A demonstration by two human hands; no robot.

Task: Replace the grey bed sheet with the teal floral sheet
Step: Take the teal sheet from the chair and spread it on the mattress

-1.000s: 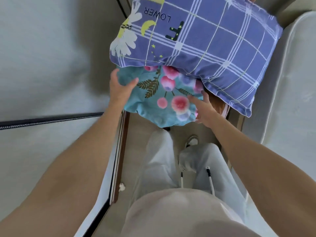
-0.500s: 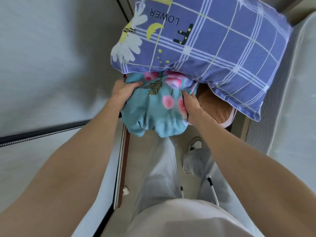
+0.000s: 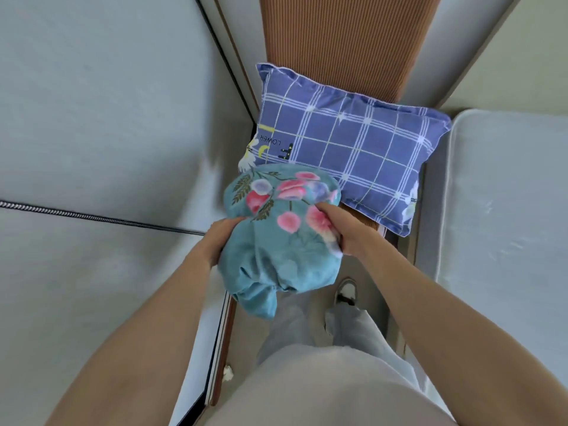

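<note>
Head view: a bunched teal cotton sheet printed with pink flowers and dark leaves (image 3: 281, 238) sits at the centre of the frame, held up in front of the person's body. The left hand (image 3: 219, 239) grips its edge at 9 o'clock of the bundle, fingers curled into the cloth. The right hand (image 3: 344, 230) clamps onto it at 3 o'clock, thumb pressed into the pink print. A loose tail of the sheet hangs down at 6 o'clock, over the person's pale grey trousers (image 3: 310, 330).

At 1 o'clock of the bundle, just behind it, lies a rectangular purple pillow with a white check pattern and a daisy print (image 3: 350, 149); its near corner is overlapped by the sheet. The pillow rests on a brown ribbed seat or bench surface (image 3: 344, 41) running towards 12 o'clock.

At 3 o'clock a bare white mattress (image 3: 504, 210) fills the right edge. At 9 o'clock a pale grey fabric panel with a dark zip line (image 3: 92, 215) takes up the left side. One white shoe (image 3: 346, 290) shows on the floor at 5 o'clock.
</note>
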